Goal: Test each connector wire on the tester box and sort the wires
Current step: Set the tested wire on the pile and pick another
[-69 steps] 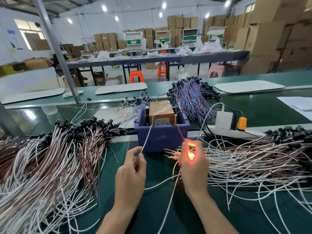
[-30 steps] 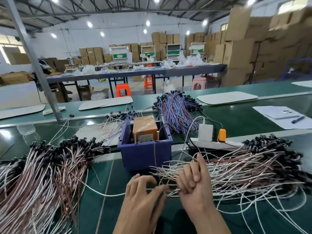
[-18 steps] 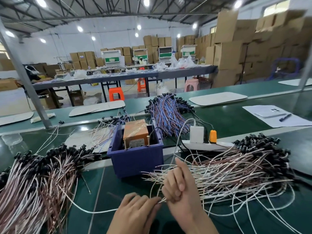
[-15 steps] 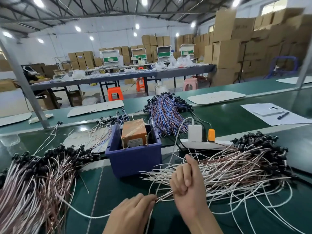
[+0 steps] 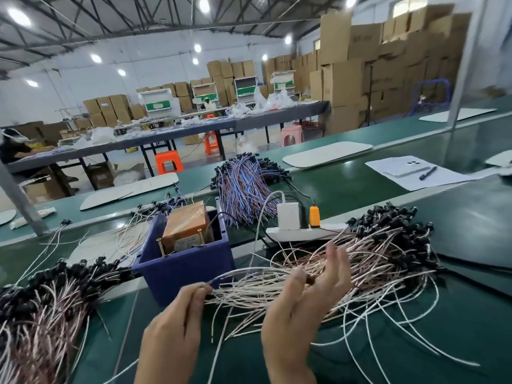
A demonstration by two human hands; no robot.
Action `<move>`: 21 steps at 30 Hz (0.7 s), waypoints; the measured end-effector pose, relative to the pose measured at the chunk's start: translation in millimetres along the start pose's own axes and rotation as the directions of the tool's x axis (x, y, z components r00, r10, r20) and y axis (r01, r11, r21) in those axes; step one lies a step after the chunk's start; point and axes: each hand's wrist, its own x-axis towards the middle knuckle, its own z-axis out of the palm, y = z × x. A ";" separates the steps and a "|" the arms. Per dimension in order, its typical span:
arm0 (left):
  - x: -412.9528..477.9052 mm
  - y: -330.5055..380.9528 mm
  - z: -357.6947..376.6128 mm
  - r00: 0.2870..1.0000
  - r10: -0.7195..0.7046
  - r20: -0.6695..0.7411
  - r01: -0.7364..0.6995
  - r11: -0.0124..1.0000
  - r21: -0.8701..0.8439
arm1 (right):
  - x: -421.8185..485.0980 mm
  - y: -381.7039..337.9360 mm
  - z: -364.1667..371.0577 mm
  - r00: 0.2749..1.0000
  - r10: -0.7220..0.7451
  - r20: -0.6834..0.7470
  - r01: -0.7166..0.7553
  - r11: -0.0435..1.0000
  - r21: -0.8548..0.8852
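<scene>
White wire (image 5: 238,271) in left hand (image 5: 175,327), right hand (image 5: 300,311) loose

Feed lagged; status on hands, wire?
Left hand pinches one wire by its end. Right hand open over right pile. Tester box ahead in blue bin, nothing blocking.

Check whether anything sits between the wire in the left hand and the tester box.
Only the blue bin's front wall: it stands between the left hand, pinching the wire, and the tester box inside. The brass pins stick up near the rim, so lifting over should clear it. Nothing else visible.
</scene>
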 end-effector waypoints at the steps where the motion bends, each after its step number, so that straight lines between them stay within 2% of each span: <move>1: 8.9 11.3 2.4 1.000 0.003 0.002 -0.003 0.999 -0.041 | -1.2 2.2 0.0 1.000 0.005 0.012 -0.004 1.000 -0.002; 4: 41.3 51.0 22.2 0.999 0.051 0.012 -0.048 0.983 -0.176 | 0.0 7.1 -2.2 0.998 0.057 0.032 -0.057 0.998 -0.007; 6: 63.6 79.4 44.5 0.990 0.075 0.122 -0.045 0.971 -0.235 | 2.1 10.5 -3.9 0.999 0.031 0.038 -0.029 0.999 -0.040; 9: 88.0 109.1 73.9 0.933 0.118 0.339 -0.099 0.992 -0.073 | 2.4 14.1 -5.3 0.997 -0.006 0.072 0.014 0.994 -0.112; 11: 92.4 110.9 83.0 0.913 0.077 0.401 -0.052 0.996 -0.073 | 0.4 14.2 -6.7 0.992 -0.028 0.126 0.046 0.990 -0.136; 14: 78.5 91.8 71.7 0.918 0.045 0.395 0.056 0.969 -0.240 | -1.8 12.4 -7.3 0.963 -0.098 0.253 0.137 0.980 -0.142; 18: 45.9 41.9 27.0 0.934 0.040 0.355 0.060 0.963 -0.264 | -13.1 3.3 -1.6 0.855 -0.204 0.477 0.279 0.956 -0.091; 21: 32.5 2.7 -20.8 0.962 0.004 0.271 0.049 0.981 -0.187 | -38.3 -11.2 5.3 0.681 -0.398 0.615 0.432 0.896 0.103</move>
